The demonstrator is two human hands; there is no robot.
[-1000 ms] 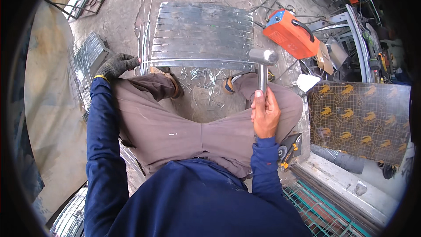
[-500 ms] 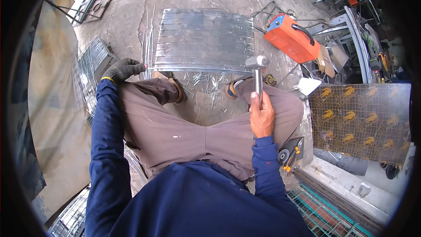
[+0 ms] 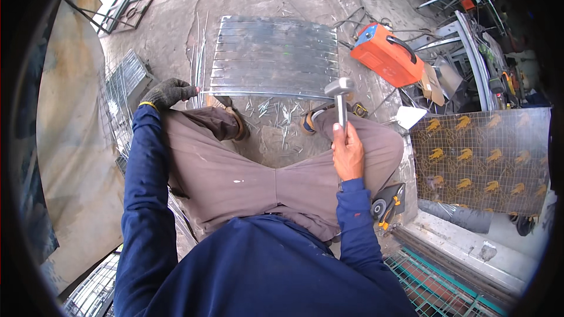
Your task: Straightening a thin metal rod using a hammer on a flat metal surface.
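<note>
My right hand (image 3: 349, 154), bare, is wrapped round the handle of a metal hammer (image 3: 340, 89), held upright above my right knee with its head at the top. My left hand (image 3: 170, 93), in a dark knitted glove, pinches the left end of a thin metal rod (image 3: 252, 93). That rod runs across the near edge of a grey sheet metal panel (image 3: 276, 53), which lies on the ground beyond my feet and has several parallel lines across it. The hammer head overlaps the rod's right end in view; whether they touch I cannot tell.
Short metal offcuts (image 3: 286, 118) litter the ground between my shoes. Long thin rods (image 3: 200, 53) lie left of the panel. An orange machine with a black handle (image 3: 388, 54) stands at right, with cables behind it. A tape measure (image 3: 359, 109) and an angle grinder (image 3: 382, 206) lie by my right leg.
The view has shifted slightly, so the panel and orange machine appear a little lower and further left. Both hands keep their holds, and the hammer appears slightly lower and further left.
</note>
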